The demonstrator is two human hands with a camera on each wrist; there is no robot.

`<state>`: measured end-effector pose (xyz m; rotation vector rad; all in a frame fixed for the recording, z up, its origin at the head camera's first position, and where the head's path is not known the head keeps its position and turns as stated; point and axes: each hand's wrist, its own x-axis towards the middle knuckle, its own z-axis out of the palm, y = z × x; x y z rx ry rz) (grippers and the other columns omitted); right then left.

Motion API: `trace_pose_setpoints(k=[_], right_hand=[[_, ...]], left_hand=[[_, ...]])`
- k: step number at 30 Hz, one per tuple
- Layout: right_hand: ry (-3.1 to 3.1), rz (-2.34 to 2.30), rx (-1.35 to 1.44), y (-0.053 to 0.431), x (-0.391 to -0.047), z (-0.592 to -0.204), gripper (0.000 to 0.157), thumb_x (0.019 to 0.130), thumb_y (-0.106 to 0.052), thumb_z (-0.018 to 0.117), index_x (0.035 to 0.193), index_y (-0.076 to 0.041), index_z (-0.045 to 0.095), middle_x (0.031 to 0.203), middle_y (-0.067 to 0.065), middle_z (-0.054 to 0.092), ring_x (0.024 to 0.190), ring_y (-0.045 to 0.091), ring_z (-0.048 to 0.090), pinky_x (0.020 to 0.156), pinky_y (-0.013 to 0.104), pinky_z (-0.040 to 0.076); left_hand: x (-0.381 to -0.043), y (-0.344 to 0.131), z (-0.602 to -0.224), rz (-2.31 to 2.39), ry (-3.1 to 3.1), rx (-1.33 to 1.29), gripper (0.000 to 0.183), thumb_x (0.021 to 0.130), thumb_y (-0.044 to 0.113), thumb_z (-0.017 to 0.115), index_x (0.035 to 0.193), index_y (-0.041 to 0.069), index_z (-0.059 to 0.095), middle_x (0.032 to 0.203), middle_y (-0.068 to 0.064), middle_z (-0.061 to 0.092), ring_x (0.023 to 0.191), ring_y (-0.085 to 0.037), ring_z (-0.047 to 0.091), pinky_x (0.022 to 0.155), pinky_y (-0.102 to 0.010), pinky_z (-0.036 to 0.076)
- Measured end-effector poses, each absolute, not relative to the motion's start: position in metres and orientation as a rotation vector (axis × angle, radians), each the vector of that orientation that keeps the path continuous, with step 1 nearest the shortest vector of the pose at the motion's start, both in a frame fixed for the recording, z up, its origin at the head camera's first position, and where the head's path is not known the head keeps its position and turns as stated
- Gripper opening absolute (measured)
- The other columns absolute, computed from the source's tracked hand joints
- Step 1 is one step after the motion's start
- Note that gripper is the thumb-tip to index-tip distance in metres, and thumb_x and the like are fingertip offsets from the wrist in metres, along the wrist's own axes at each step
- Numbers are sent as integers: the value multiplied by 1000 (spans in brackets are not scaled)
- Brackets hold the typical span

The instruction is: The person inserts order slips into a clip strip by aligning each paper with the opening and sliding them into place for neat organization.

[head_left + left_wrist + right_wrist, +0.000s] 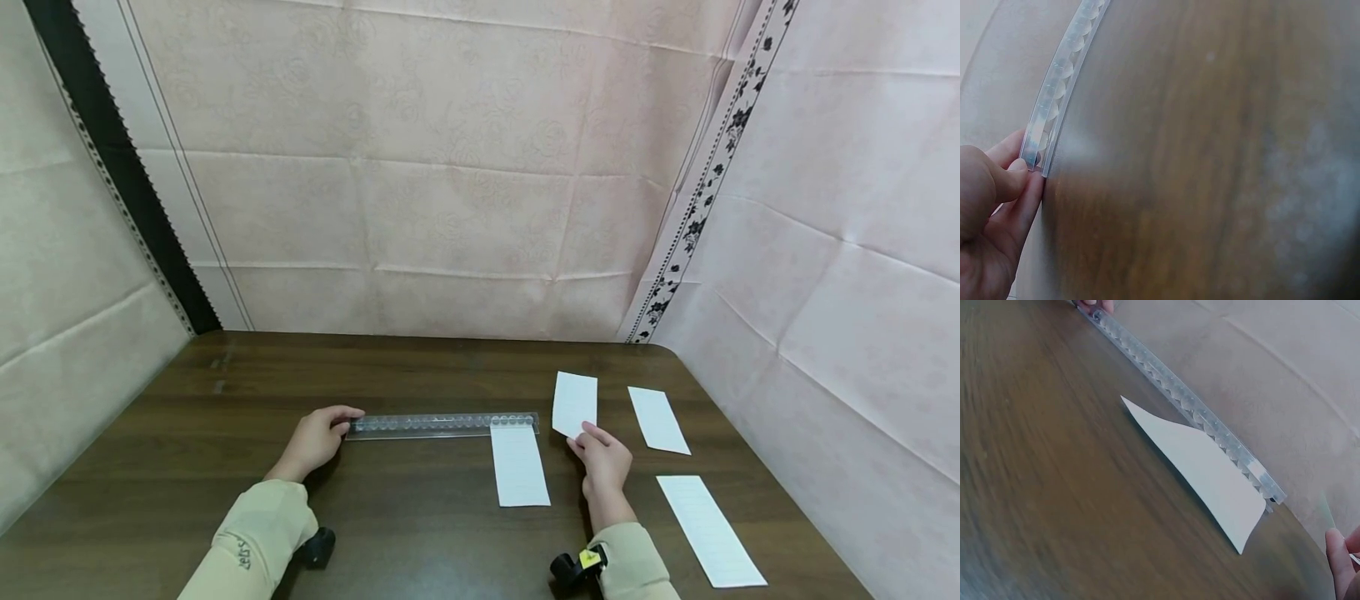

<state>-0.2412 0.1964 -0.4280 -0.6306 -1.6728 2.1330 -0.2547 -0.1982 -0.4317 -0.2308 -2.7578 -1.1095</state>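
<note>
My left hand [315, 440] pinches the left end of a clear plastic ruler [427, 426] with a row of rounded shapes along it. In the left wrist view, the thumb [1007, 181] and fingers grip that end. Near the ruler's right end, the top edge of a white paper piece [521, 471] meets the ruler; the rest of the paper extends toward me. To the right of it, my right hand [606, 462] pinches another white paper piece [575, 402] by its lower edge. Only a thin sliver of that paper shows in the right wrist view, beside the fingertips [1338, 547].
Two more white papers lie at the right, a shorter one [660, 419] farther back and a longer one [711, 531] nearer. Pale patterned sheets [450, 208] hang around the brown wooden table [420, 542]. Dark wrist cameras [318, 547] sit at both sleeves.
</note>
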Motion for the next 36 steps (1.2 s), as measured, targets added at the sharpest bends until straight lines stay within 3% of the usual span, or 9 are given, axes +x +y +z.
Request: trace_pose_setpoints(k=[12, 36], right_hand=[[-1626, 2158, -578, 190, -238, -427, 36, 79, 16, 51, 115, 22, 52, 119, 30, 46, 64, 12, 62, 64, 25, 54], [-1680, 2183, -554, 176, -237, -416, 39, 78, 16, 52, 116, 18, 54, 121, 28, 48, 72, 15, 61, 65, 26, 54]], left_hand=[[-255, -199, -431, -1114, -2763, -232, 27, 90, -5, 52, 111, 5, 67, 116, -19, 60, 110, -37, 53, 86, -53, 43], [-253, -198, -429, -1134, -2793, -215, 29, 91, -6, 50, 113, 4, 65, 119, -21, 58, 111, -39, 51, 85, -53, 44]])
